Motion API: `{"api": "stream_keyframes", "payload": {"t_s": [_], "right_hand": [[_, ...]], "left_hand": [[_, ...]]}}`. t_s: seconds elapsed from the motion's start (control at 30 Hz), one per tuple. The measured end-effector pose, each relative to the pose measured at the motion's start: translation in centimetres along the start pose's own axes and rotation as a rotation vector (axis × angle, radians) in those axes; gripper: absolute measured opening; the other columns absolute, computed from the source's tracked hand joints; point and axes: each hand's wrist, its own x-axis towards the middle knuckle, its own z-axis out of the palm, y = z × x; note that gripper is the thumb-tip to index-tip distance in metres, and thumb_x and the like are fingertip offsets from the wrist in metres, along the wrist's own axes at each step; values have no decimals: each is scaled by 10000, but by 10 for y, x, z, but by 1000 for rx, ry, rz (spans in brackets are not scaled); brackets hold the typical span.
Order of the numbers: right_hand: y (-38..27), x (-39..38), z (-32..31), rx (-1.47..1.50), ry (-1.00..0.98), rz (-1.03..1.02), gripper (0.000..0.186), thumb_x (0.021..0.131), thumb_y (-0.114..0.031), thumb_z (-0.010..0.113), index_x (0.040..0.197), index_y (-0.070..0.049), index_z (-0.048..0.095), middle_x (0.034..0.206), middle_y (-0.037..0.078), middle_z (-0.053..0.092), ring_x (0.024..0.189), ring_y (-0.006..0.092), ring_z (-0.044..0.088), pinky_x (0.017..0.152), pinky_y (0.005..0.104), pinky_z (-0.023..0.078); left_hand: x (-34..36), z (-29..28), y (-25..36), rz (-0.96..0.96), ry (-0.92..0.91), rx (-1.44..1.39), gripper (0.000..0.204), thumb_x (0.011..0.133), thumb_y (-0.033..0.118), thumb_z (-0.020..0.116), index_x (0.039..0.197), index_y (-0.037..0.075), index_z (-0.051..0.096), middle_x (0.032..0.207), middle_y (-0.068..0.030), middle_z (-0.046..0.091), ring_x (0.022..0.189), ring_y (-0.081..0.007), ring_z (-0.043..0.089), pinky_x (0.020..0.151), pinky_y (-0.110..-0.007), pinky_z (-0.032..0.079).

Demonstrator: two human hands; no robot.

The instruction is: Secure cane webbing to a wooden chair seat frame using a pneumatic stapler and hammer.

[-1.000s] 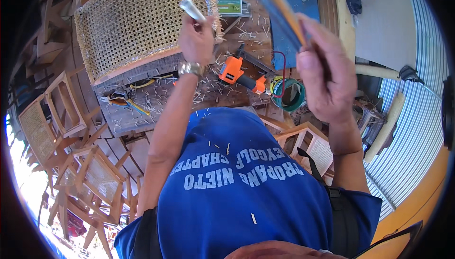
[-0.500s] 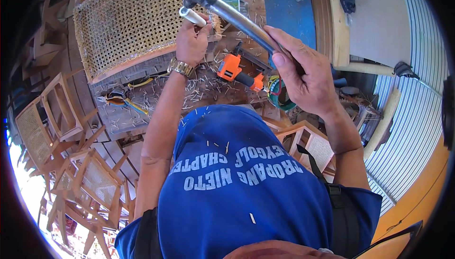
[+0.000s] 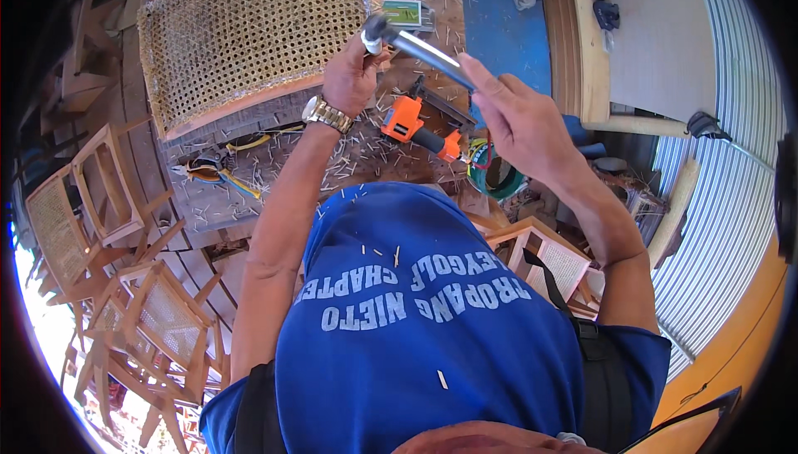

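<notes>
My right hand is closed around the metal handle of a hammer. Its dark head is down at the top of a white rod-like tool; I cannot tell whether they touch. My left hand, with a metal-banded watch on its wrist, grips that white tool at the right-hand corner of a woven cane panel in a wooden frame. The tool's lower end is hidden by my fingers and the hammer.
An orange and black nail gun lies on the workbench among scattered cane bits. Yellow-handled pliers lie to the left. A green ring-shaped coil is beside the nail gun. Wooden chair frames stand at lower left.
The hammer has come down from above onto or near the white tool's top. My left hand has shifted slightly to the right and the tool's shaft is less visible.
</notes>
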Motion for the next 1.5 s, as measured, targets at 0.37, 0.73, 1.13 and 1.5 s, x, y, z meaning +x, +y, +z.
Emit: {"api": "stream_keyframes", "payload": {"t_s": [0.37, 0.73, 1.13, 1.5], "right_hand": [[19, -6, 40, 82, 195, -16, 478, 957, -83, 587, 1426, -85, 492, 1069, 117, 685, 740, 231, 653, 656, 321, 530], [33, -41, 22, 219, 609, 163, 413, 1013, -99, 521, 1417, -19, 491, 870, 7, 603, 624, 31, 435, 531, 193, 363], [49, -56, 55, 502, 538, 385, 410, 1024, -113, 512, 1424, -29, 479, 814, -40, 514, 639, 11, 427, 532, 167, 353], [46, -36, 53, 482, 446, 311, 411, 984, -104, 583, 1387, -43, 531, 761, -17, 527, 652, 45, 436, 564, 204, 374]], "left_hand": [[-3, -1, 5, -47, -6, -97, 230, 866, -25, 645, 1074, 67, 608, 894, -78, 688, 816, -188, 713, 696, -311, 558], [-53, 16, 117, 163, -341, -323, 328, 780, -55, 620, 1074, 90, 605, 977, -99, 659, 888, -314, 662, 780, -384, 538], [5, -40, 15, -273, 119, -569, 212, 955, 63, 612, 1165, 65, 583, 1000, -24, 688, 884, -103, 646, 776, -262, 518], [52, -29, 10, -306, -424, -162, 303, 942, 72, 631, 1235, 39, 558, 1073, -72, 693, 1013, -127, 659, 881, -290, 529]]}}
